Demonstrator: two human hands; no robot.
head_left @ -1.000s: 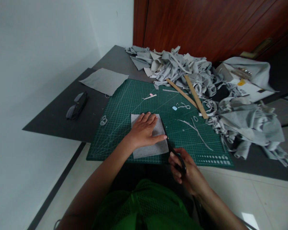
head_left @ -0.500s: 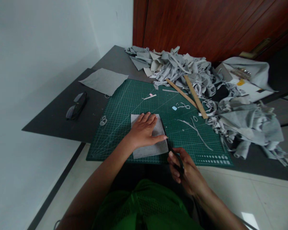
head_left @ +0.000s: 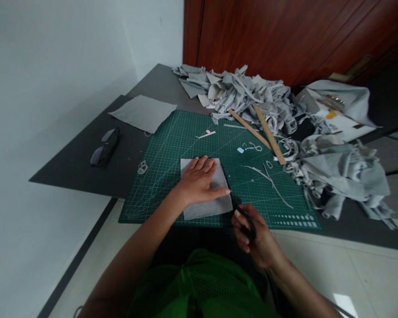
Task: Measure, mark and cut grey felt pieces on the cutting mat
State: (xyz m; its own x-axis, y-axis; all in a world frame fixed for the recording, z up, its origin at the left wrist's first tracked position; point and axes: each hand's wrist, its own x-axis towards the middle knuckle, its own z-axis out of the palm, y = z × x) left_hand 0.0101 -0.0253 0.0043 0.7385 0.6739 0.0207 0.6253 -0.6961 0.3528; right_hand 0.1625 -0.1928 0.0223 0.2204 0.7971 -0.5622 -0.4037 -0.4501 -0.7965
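Barely anything has moved in the last second, honestly. The left hand (head_left: pixel 199 182) is still pressed flat, fingers spread, on the grey felt square (head_left: pixel 203 190) in the middle of the green cutting mat (head_left: pixel 172 145), thumb pointing out toward 3 o'clock along the square's right edge. The right hand (head_left: pixel 253 234) is still curled shut around the black scissors (head_left: pixel 241 212) at about 5 o'clock from the square, blades running up along that same right edge. The only shift I can spot is the scissor hand wobbling a hair near the bottom corner, so my read is the cut is creeping along slowly, if at all. The pile of grey scraps (head_left: pixel 252 97) at 1 o'clock, the two wooden rulers (head_left: pixel 268 132), the spare grey sheet (head_left: pixel 142 112) at 11 and the sunglasses (head_left: pixel 104 148) at 9 all sit exactly where they were.
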